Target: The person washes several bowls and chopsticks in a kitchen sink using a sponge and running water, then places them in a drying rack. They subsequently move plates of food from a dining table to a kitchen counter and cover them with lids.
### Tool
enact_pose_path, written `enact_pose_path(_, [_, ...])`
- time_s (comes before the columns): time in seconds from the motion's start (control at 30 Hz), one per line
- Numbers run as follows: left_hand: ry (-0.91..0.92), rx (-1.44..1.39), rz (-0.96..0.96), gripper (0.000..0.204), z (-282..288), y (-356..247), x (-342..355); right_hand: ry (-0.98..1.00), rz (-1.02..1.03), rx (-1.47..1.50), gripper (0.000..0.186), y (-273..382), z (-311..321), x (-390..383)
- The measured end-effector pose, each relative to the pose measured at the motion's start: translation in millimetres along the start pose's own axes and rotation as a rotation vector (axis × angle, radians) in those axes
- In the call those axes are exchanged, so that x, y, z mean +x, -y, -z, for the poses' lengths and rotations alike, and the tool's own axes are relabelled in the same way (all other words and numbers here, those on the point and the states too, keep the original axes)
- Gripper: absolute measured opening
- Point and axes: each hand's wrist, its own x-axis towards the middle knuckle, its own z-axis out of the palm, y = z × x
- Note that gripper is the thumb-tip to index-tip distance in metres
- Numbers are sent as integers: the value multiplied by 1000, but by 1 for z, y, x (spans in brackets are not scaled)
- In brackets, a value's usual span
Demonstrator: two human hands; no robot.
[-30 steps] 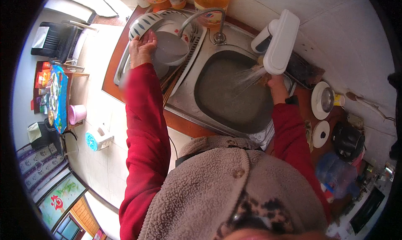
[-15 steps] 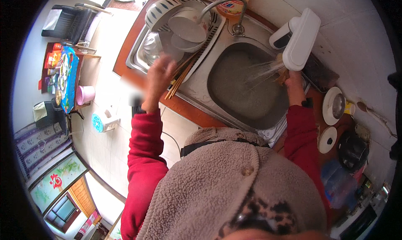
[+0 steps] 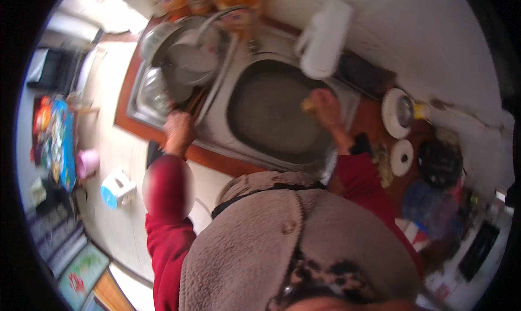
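Observation:
My right hand is closed over the right side of the sink basin, which holds cloudy grey water. Between its fingers shows a small yellowish-brown piece, too blurred to name more exactly. My left hand is at the front edge of the left basin, its fingers closed around the near ends of the wooden chopsticks. Behind the chopsticks, a white bowl and other dishes are stacked in the left basin, with clear glassware beside them.
A curved metal faucet arches over the dishes. The white tap unit juts out above the sink's far right. A white lid, a smaller white lid and a black pot crowd the right counter. A stool stands on the floor at left.
My left hand has come down from above onto the chopsticks' ends. My right hand has drawn away from under the tap with the yellowish-brown piece. The water spray no longer shows; the view has shifted.

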Motion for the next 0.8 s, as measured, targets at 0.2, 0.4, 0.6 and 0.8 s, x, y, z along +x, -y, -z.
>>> enact_pose_path(0.2, [-53, -61, 71, 34, -12, 4, 12, -80, 306, -272, 31, 17, 41, -8])
enact_pose_path(0.4, [-261, 179, -13, 9, -23, 3, 6, -396, 556, -963, 42, 38, 114, 56])
enact_pose_path(0.6, [-114, -27, -34, 16, 1, 3, 3, -244, 649, -831, 47, 19, 79, 36])
enact_pose_path(0.8, [10, -76, -47, 17, 20, 14, 3, -14, 620, -557, 43, 5, 26, 0])
